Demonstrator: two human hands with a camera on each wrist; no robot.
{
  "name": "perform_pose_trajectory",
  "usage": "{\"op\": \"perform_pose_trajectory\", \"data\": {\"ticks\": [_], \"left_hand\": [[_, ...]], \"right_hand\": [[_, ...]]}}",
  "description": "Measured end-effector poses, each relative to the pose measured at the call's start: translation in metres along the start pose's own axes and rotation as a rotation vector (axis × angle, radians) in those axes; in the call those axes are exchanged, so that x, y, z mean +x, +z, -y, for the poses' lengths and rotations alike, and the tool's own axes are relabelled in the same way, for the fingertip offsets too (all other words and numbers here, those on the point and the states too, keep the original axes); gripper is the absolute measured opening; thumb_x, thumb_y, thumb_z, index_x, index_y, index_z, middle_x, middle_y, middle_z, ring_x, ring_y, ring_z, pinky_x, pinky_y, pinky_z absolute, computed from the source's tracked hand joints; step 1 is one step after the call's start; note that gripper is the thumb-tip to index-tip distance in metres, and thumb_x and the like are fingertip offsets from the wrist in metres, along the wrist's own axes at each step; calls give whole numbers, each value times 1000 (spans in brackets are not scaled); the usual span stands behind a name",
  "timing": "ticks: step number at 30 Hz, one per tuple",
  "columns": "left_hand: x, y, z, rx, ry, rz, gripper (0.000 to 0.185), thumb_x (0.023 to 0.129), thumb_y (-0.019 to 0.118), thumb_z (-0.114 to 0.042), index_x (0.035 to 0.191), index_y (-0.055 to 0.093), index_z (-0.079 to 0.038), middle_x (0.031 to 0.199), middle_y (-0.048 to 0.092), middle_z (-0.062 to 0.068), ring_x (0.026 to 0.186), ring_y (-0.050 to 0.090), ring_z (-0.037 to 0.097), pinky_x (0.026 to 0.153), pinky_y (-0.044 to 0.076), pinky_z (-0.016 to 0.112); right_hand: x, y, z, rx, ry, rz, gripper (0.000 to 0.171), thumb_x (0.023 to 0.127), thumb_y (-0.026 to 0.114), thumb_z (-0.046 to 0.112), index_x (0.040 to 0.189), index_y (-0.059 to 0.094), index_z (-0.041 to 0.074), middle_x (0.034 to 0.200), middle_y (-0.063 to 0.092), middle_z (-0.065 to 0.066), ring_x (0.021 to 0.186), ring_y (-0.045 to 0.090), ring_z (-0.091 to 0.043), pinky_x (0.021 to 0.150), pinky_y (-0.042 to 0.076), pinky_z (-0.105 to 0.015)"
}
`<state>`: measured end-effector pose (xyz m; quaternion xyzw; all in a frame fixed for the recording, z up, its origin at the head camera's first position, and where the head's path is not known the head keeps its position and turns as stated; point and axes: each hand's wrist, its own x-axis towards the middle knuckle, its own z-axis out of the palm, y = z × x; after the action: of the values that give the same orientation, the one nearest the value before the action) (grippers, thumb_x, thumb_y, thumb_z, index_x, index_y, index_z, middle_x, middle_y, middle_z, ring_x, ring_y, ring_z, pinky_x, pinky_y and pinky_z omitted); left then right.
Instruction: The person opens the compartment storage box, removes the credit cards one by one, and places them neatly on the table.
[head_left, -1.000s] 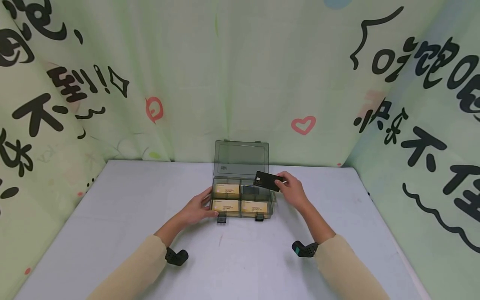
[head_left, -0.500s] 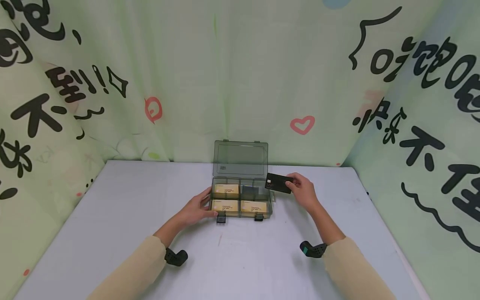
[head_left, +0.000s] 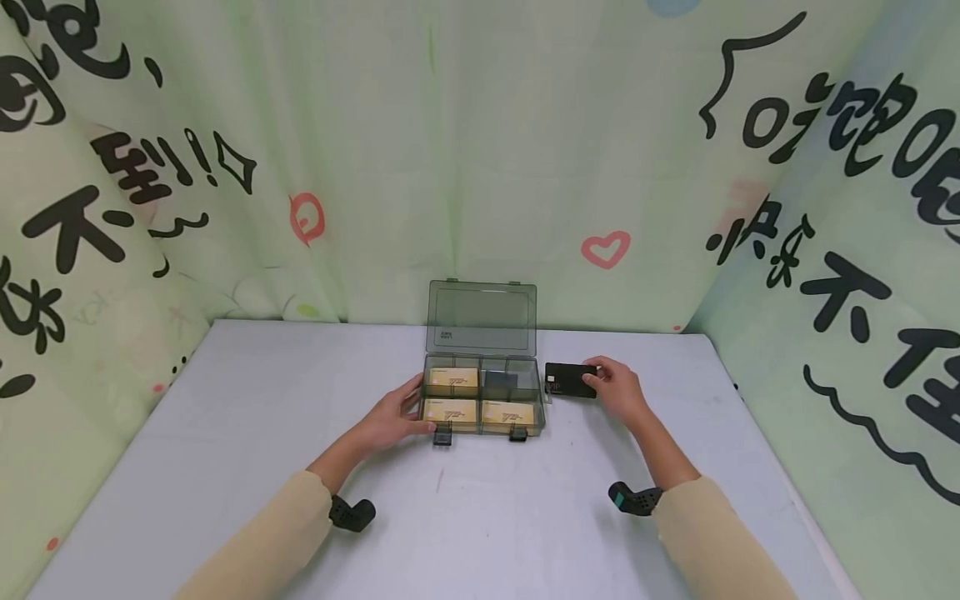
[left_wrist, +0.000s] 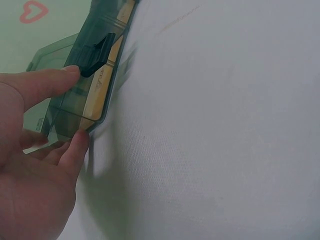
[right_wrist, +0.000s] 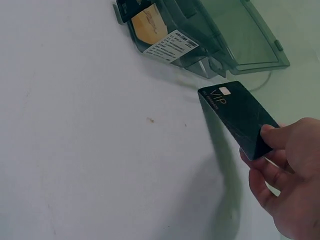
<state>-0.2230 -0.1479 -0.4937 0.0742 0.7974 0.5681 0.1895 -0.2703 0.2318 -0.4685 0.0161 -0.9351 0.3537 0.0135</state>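
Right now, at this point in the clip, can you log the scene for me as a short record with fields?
Left hand: grips the left side of the storage box, thumb at the left front latch
Right hand: pinches a black card marked VIP
Card place: right of the box, apart from it
Lid: open, behind the compartments
Contents: one yellow pack rear left, another front left, a third front right
Rear right compartment: something dark, unclear what
Surface: white table

White-covered table (head_left: 487,533), open translucent compartment box (head_left: 480,357) on it
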Motion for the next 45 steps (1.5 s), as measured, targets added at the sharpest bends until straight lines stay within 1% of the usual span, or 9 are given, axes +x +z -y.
{"op": "perform_pose_trajectory", "data": {"ticks": [2,4,9,14,16,23,28,34,45], "left_hand": [[0,0,1,-6,0,0,95,85,73,-7,157,12,-14,163,15,11,148,22,31,116,37,44],[1,0,1,-10,-2,0,95,84,73,-7,157,12,-14,163,15,10,149,21,31,116,37,44],[1,0,1,-5,-6,-6,95,84,73,-7,157,12,-15,163,14,10,149,21,31,116,37,45],[1,0,1,-9,-9,-10,96,84,73,-7,157,12,-16,163,14,8,149,21,30,116,37,44],[1,0,2,-1,-11,-15,96,84,74,-7,157,12,-16,163,14,8,149,21,30,116,37,44],[2,0,3,-6,-11,-12,95,84,73,-8,157,12,-16,164,14,8,149,20,29,117,35,43],[3,1,4,-7,-15,-14,96,84,73,-9,157,12,-16,163,14,9,149,21,30,117,36,44],[3,1,4,-2,-21,-15,96,84,74,-9,157,12,-16,163,14,9,148,22,31,117,36,44],[3,2,5,-8,-21,-27,97,83,74,-7,157,12,-17,163,15,8,148,23,28,116,38,43]], "right_hand": [[1,2,-3,-23,-1,14,24,93,62,11,115,64,0,81,52,-9,74,47,-21,61,38,-26],[2,4,-6,-57,-9,22,24,92,63,10,114,65,0,83,56,-11,75,52,-22,62,42,-27],[3,9,-10,-145,-34,21,23,90,64,8,111,66,-2,91,64,-17,85,63,-29,70,52,-38],[4,12,-9,-213,-70,3,24,89,66,7,109,66,-5,82,61,-15,79,54,-26,68,45,-36],[4,13,-7,-225,-76,7,26,88,67,7,111,66,-5,83,58,-15,79,51,-26,67,42,-35],[3,17,-7,-274,-60,24,28,88,69,7,114,66,-2,111,56,-25,94,59,-33,79,53,-45],[1,20,-8,-255,-64,1,25,87,69,5,111,67,-3,108,59,-23,94,59,-33,80,53,-46],[-3,21,-9,-214,-54,-1,28,89,67,7,115,65,-3,109,60,-23,95,58,-33,81,53,-46],[-9,20,-4,-111,-123,-19,29,89,67,9,115,65,-3,108,63,-22,96,61,-32,85,53,-48]]}}
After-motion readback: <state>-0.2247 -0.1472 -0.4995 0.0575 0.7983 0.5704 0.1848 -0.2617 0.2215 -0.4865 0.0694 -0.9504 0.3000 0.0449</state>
